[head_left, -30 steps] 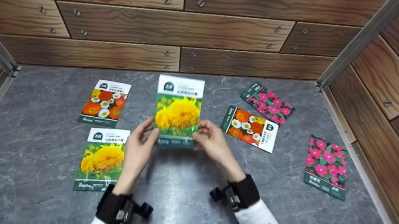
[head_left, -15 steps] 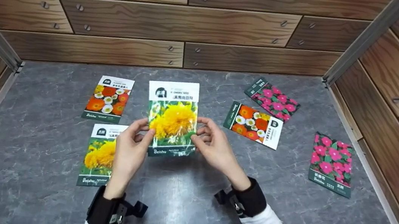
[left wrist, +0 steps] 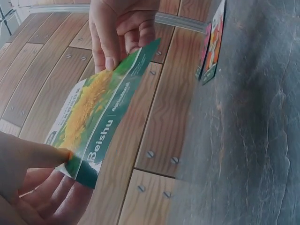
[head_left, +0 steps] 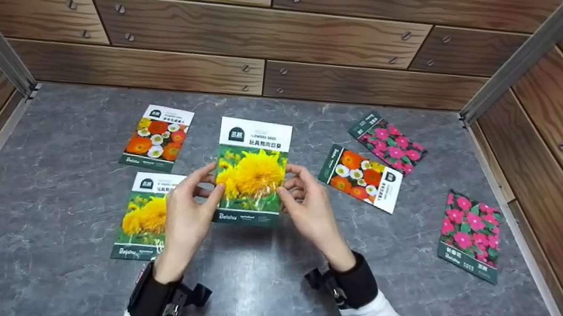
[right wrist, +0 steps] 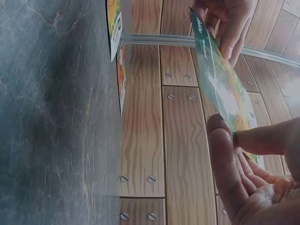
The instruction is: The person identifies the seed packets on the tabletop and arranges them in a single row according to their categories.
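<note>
A seed packet with a yellow sunflower picture [head_left: 252,176] is held up above the grey tabletop, its printed front facing the head camera. My left hand [head_left: 191,211] pinches its left edge, thumb on the front and fingers behind. On the opposite edge, my right hand [head_left: 310,207] pinches it the same way. Both wrist views show the packet [left wrist: 101,117] clear of the table, slightly bowed between the two hands. Partly covered by my left hand and wrist, a second sunflower seed packet [head_left: 142,221] lies on the table.
Behind it lies an orange-and-white poppy seed packet [head_left: 156,137]. To the right, another poppy packet [head_left: 359,177] overlaps a pink-flower packet [head_left: 390,144]. A second pink-flower packet [head_left: 471,235] lies farther right. Wood-patterned walls [head_left: 190,26] enclose the grey table [head_left: 60,163].
The held sunflower packet has come slightly lower and nearer in the head view, tilting briefly before squaring up again. Both hands have kept their grip; the other packets lie as before.
</note>
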Motion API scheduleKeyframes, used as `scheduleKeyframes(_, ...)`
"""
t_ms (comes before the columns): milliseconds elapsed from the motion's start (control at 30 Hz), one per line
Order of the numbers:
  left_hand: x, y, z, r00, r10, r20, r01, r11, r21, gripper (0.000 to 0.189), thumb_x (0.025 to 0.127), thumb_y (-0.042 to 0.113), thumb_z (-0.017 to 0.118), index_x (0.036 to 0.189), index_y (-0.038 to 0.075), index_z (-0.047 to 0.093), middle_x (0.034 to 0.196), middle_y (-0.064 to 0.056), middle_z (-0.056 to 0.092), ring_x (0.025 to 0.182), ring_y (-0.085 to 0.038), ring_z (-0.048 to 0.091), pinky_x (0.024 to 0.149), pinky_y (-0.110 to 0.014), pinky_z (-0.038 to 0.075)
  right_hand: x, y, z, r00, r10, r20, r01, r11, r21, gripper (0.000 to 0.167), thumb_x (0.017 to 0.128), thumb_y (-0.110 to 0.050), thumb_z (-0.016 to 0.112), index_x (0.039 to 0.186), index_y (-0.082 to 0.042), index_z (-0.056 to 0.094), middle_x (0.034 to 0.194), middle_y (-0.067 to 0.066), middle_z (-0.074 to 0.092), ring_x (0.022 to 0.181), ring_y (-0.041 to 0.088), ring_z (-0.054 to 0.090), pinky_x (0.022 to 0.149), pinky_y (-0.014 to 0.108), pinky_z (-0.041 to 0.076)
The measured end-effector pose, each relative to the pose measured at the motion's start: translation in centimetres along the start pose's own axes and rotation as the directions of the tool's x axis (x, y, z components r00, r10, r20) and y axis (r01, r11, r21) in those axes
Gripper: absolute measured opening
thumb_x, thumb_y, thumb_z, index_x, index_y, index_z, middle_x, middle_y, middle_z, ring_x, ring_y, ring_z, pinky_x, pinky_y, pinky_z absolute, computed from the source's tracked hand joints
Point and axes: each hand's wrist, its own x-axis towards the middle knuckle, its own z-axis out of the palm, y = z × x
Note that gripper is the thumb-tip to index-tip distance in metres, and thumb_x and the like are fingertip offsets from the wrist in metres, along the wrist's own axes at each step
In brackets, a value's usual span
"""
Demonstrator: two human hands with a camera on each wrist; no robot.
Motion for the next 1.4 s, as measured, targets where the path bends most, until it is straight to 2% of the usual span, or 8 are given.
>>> scheduleKeyframes(200, -0.5, 0.0, -0.6, 0.999, -0.02, 0.037, 0.018, 0.999, 0.051, 0.043, 0.099, 0.008, 0.072, 0.142, 0.007, 0.066, 0.112, -0.015, 0.076, 0.085, -0.025, 0.075, 0.072, -0.02, 0.059, -0.7, 0.3, 0.7, 0.996, -0.084, -0.025, 0.083, 0.995, -0.053, 0.054, 0.098, 0.002, 0.068, 0.149, 0.004, 0.05, 0.094, 0.021, 0.074, 0.068, 0.026, 0.069, 0.061, 0.019, 0.056)
scheduleKeyframes(400, -0.5, 0.4, -1.4, 0.994, -0.024, 0.11, 0.004, 0.984, 0.177, 0.048, 0.099, 0.01, 0.073, 0.146, 0.007, 0.063, 0.111, -0.015, 0.074, 0.08, -0.022, 0.072, 0.065, -0.019, 0.054, -0.9, 0.0, 0.8, 0.986, -0.165, -0.034, 0.156, 0.97, -0.184, 0.052, 0.098, -0.001, 0.071, 0.147, 0.003, 0.054, 0.092, 0.017, 0.076, 0.066, 0.023, 0.069, 0.059, 0.017, 0.052)
scheduleKeyframes(600, -0.6, 0.8, -1.1, 0.986, -0.014, 0.166, -0.052, 0.921, 0.387, 0.056, 0.095, 0.014, 0.078, 0.147, 0.003, 0.06, 0.114, -0.017, 0.075, 0.074, -0.021, 0.068, 0.062, -0.028, 0.052, -1.0, -0.2, 0.7, 0.984, -0.173, 0.047, 0.177, 0.899, -0.4, 0.061, 0.095, -0.007, 0.076, 0.15, 0.004, 0.052, 0.093, 0.01, 0.075, 0.069, 0.019, 0.07, 0.062, 0.019, 0.055)
scheduleKeyframes(800, -0.8, 0.7, -0.8, 0.98, 0.002, 0.198, -0.095, 0.883, 0.46, 0.059, 0.094, 0.014, 0.079, 0.147, -0.001, 0.058, 0.132, -0.026, 0.071, 0.085, -0.034, 0.074, 0.073, -0.045, 0.063, -1.2, -0.2, 0.9, 0.985, -0.125, 0.118, 0.166, 0.865, -0.473, 0.074, 0.091, -0.011, 0.082, 0.155, 0.005, 0.046, 0.096, 0.006, 0.072, 0.072, 0.016, 0.067, 0.065, 0.019, 0.054)
scheduleKeyframes(900, -1.3, 0.2, -0.5, 0.975, 0.022, 0.222, -0.139, 0.839, 0.527, 0.061, 0.093, 0.015, 0.08, 0.146, -0.004, 0.057, 0.129, -0.027, 0.072, 0.084, -0.035, 0.074, 0.071, -0.042, 0.063, -1.2, 0.2, 1.2, 0.981, -0.106, 0.161, 0.173, 0.847, -0.503, 0.077, 0.09, -0.012, 0.083, 0.155, 0.006, 0.045, 0.093, 0.006, 0.073, 0.069, 0.014, 0.063, 0.063, 0.02, 0.052)
scheduleKeyframes(1000, -2.0, -0.5, 0.2, 0.966, 0.042, 0.256, -0.195, 0.77, 0.607, 0.06, 0.09, 0.017, 0.082, 0.14, -0.008, 0.059, 0.118, -0.026, 0.074, 0.073, -0.031, 0.07, 0.061, -0.037, 0.058, -1.3, 0.9, 1.5, 0.977, -0.068, 0.203, 0.171, 0.819, -0.548, 0.078, 0.089, -0.013, 0.084, 0.153, 0.008, 0.046, 0.087, 0.007, 0.073, 0.065, 0.012, 0.058, 0.06, 0.022, 0.05)
scheduleKeyframes(1200, -2.3, -1.5, 1.3, 0.954, -0.006, 0.301, -0.213, 0.69, 0.691, 0.041, 0.084, 0.02, 0.088, 0.108, -0.008, 0.069, 0.094, -0.02, 0.075, 0.066, -0.031, 0.069, 0.059, -0.04, 0.06, -1.3, 1.9, 2.3, 0.953, 0.067, 0.294, 0.135, 0.777, -0.615, 0.082, 0.088, -0.018, 0.085, 0.153, 0.011, 0.044, 0.072, 0.007, 0.064, 0.057, 0.011, 0.045, 0.05, 0.023, 0.037)
scheduleKeyframes(1400, -2.7, -2.1, 1.8, 0.947, 0.043, 0.317, -0.279, 0.595, 0.753, 0.036, 0.079, 0.02, 0.092, 0.095, -0.006, 0.072, 0.081, -0.015, 0.072, 0.063, -0.03, 0.07, 0.056, -0.04, 0.06, -1.6, 2.7, 3.2, 0.925, 0.128, 0.357, 0.152, 0.737, -0.658, 0.085, 0.087, -0.021, 0.087, 0.151, 0.014, 0.044, 0.08, 0.014, 0.069, 0.063, 0.022, 0.057, 0.058, 0.038, 0.052)
